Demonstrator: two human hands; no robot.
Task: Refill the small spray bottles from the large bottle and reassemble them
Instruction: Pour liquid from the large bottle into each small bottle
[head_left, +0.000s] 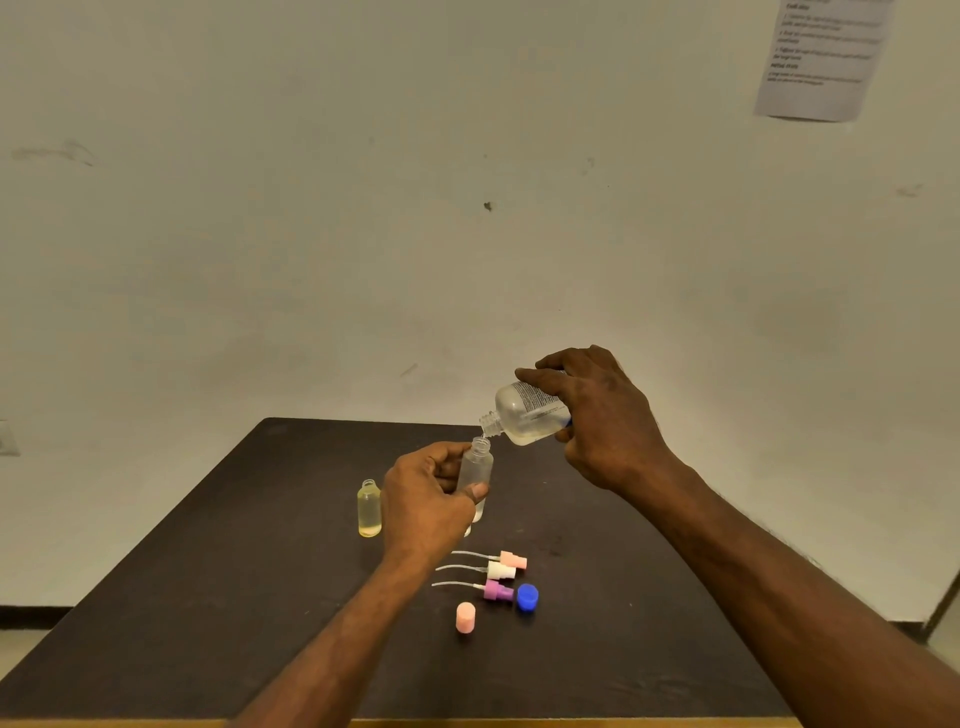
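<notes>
Yellowish bottle (369, 509) uncapped on dark table (208, 597), left hand (423, 506) gripping clear small bottle (477, 470) upright, spray heads (496, 571) and caps (466, 617) below, right hand (597, 415) clasping large bottle (524, 418) tilted, mouth at small bottle's neck.

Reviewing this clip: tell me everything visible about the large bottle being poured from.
The large bottle looks like clear plastic, rounded, with a threaded neck, uncapped, and dark printed text on its side. The right hand grips its body from above, holding it tipped in the air, mouth down-left, just over the open neck of the small bottle. Clear liquid lies pooled along its lower side.
</notes>
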